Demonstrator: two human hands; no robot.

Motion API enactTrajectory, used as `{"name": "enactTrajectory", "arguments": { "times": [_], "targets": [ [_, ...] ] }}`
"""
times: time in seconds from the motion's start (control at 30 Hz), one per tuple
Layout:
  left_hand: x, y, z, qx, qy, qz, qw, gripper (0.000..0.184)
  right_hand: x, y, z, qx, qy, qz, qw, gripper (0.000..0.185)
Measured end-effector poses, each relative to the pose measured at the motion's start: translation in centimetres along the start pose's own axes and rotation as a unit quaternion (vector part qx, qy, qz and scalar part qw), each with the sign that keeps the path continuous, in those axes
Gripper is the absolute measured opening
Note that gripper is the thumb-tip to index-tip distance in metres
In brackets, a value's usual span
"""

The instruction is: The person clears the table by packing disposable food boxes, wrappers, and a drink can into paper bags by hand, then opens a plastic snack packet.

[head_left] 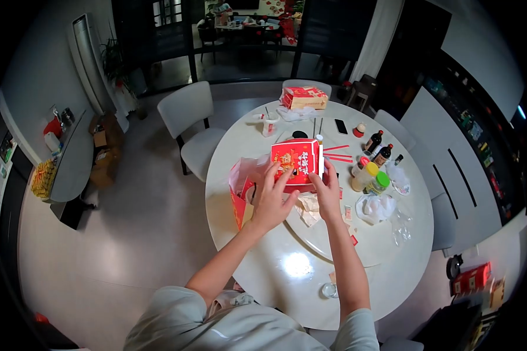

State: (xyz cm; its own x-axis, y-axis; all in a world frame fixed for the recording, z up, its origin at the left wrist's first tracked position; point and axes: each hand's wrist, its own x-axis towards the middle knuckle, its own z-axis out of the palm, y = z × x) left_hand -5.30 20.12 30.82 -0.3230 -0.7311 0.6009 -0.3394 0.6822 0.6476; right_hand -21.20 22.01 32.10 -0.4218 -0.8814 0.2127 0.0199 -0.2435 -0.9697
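A red cardboard box with white lettering and a cartoon figure is tilted up before me, above the middle of the round table. My left hand lies over its lower left part, fingers spread and thumb apart. At the lower right corner, my right hand grips the box's edge, thumb in front and fingers behind or along the side. Left of the box stands a red and white paper bag, its mouth facing up. Crumpled brown paper lies below the box, partly behind my hands.
Sauce bottles, lidded jars and a white plastic bag stand on the right of the table. Red chopsticks, a phone, a cup and another red box are farther back. A glass sits near the front edge.
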Motion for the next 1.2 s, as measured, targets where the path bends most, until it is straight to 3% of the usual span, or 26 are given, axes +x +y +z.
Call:
{"name": "enactTrajectory", "arguments": {
  "times": [0.13,0.17,0.3,0.43,0.53,0.63,0.73,0.77,0.87,0.97,1.2],
  "targets": [
    [0.1,-2.5,-3.1,0.007,0.060,-0.059,0.996,0.037,0.4,-0.1,2.7,-0.024,-0.033,-0.003,0.999,0.053],
    [0.3,-4.1,-3.1,0.025,0.100,-0.038,0.994,0.028,0.5,0.0,3.4,-0.041,-0.037,-0.017,0.998,0.052],
    [1.0,-7.3,-4.9,-0.042,0.107,-0.148,0.982,0.021,1.5,1.1,5.1,-0.118,-0.049,-0.091,0.988,0.055],
    [1.6,-13.7,-3.5,0.060,0.034,-0.184,0.980,0.021,3.3,2.6,5.9,-0.176,-0.050,-0.151,0.971,0.059],
    [3.2,-16.9,-2.9,0.232,-0.115,-0.141,0.956,0.029,3.6,2.7,6.7,-0.213,-0.077,-0.193,0.955,0.063],
    [4.9,-19.0,-2.9,-0.001,-0.169,-0.197,0.966,0.037,4.2,3.7,6.6,-0.275,-0.124,-0.245,0.921,0.068],
    [5.5,-19.8,-3.0,-0.046,-0.181,-0.220,0.957,0.040,4.5,4.6,6.2,-0.313,-0.154,-0.262,0.900,0.071],
    [5.2,-22.4,-1.8,-0.100,-0.184,-0.232,0.950,0.043,4.5,5.1,6.0,-0.334,-0.155,-0.265,0.891,0.072],
    [5.3,-21.1,-2.2,-0.274,-0.170,-0.224,0.920,0.047,4.3,4.7,5.9,-0.402,-0.174,-0.262,0.860,0.073],
    [5.9,-18.6,-3.6,-0.130,-0.141,-0.238,0.952,0.050,4.1,4.4,5.3,-0.448,-0.232,-0.252,0.826,0.075],
    [5.8,-18.3,-3.4,-0.169,-0.135,-0.250,0.944,0.049,6.3,3.9,5.5,-0.474,-0.332,-0.264,0.771,0.072]
  ]
}}
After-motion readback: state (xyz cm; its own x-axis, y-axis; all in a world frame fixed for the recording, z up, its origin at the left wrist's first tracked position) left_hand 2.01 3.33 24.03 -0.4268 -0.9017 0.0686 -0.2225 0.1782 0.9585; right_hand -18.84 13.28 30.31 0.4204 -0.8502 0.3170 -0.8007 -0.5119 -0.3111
